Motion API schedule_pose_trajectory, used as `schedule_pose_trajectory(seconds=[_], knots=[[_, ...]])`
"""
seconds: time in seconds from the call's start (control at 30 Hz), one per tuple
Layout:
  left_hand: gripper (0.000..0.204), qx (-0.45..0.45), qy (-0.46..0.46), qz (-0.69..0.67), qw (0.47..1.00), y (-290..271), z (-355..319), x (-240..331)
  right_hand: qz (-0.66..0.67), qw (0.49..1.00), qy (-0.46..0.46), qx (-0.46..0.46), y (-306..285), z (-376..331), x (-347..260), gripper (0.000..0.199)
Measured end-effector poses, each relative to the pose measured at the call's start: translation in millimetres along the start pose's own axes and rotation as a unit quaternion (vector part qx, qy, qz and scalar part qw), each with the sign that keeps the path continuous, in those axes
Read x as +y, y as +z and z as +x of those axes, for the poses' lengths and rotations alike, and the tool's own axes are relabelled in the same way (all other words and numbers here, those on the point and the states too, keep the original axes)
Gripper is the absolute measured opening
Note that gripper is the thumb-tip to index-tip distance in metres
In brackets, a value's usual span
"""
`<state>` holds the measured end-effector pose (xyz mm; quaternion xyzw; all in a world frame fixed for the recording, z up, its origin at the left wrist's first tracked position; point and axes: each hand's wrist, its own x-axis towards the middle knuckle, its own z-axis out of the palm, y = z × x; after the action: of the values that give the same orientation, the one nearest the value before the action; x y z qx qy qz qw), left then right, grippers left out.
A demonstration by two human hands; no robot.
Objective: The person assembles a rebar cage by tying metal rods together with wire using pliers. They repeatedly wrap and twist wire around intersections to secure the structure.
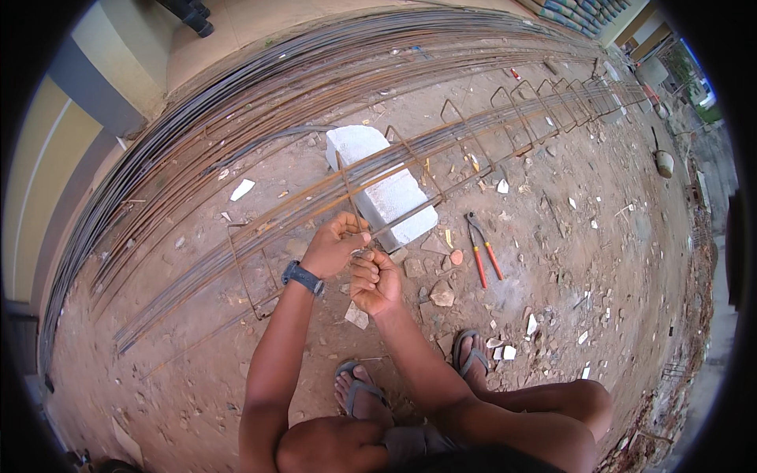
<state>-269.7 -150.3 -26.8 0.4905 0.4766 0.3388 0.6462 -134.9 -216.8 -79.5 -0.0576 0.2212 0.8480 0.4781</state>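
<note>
Curling left hand (330, 247) and right hand (377, 285) nearly closed, with any hold unclear, at steel bars (426, 150) propped on a white block (396, 195), seemingly for clearance.

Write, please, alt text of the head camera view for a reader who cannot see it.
A person's left hand and right hand are close together at a long cage of steel bars, which crosses over a white block. Red-handled pliers lie on the dirt to the right.
</note>
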Motion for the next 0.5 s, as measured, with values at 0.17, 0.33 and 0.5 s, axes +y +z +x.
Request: schedule_pose_trajectory(seconds=[0.17,0.33,0.5], knots=[[0.022,-0.035,-0.047,-0.055,0.997,-11,7,-10,-0.079,0.989,-0.093,0.089,26,-19,22,0.038],[0.025,-0.009,-0.052,-0.053,0.997,-14,-2,-3,-0.721,0.692,0.015,-0.034,69,-111,-61,0.042],[0.025,-0.034,-0.033,-0.05,0.998,0,10,-1,-0.811,-0.177,-0.312,0.462,-15,-136,-262,0.064]])
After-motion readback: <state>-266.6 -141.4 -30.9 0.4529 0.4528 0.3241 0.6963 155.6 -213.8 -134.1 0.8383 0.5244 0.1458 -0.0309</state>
